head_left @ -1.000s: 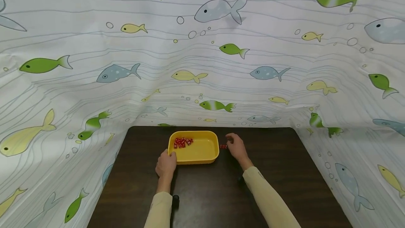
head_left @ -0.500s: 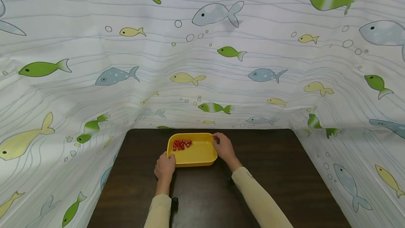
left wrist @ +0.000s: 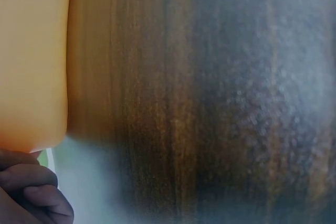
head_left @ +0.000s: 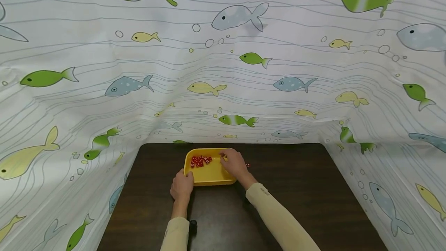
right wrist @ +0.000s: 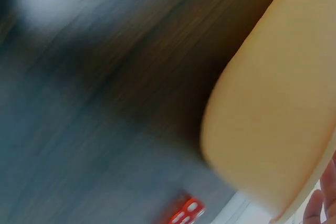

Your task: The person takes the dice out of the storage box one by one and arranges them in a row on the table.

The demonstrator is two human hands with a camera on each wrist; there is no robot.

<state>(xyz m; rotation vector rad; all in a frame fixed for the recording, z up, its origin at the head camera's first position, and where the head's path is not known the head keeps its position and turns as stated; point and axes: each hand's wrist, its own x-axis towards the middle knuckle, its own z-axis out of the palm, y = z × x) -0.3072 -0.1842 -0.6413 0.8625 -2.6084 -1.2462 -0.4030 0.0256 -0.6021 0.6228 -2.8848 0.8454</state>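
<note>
A left hand (head_left: 182, 185) is gripping the near-left corner of a yellow rectangular tray (head_left: 210, 175) with its thumb over the rim, and the tray is resting on a dark wood-grain table (head_left: 296, 193). The right hand (head_left: 235, 163) is hovering over the tray's right part; whether it is holding anything cannot be told. Red dice (head_left: 200, 161) are lying clustered in the tray's far-left part, and another red die (head_left: 248, 165) is lying outside its right wall.

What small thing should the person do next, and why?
Perhaps lower the right hand and release any die it carries (I can't tell): it hovers over the yellow tray, where red dice lie, and the left hand holds the tray.
</note>
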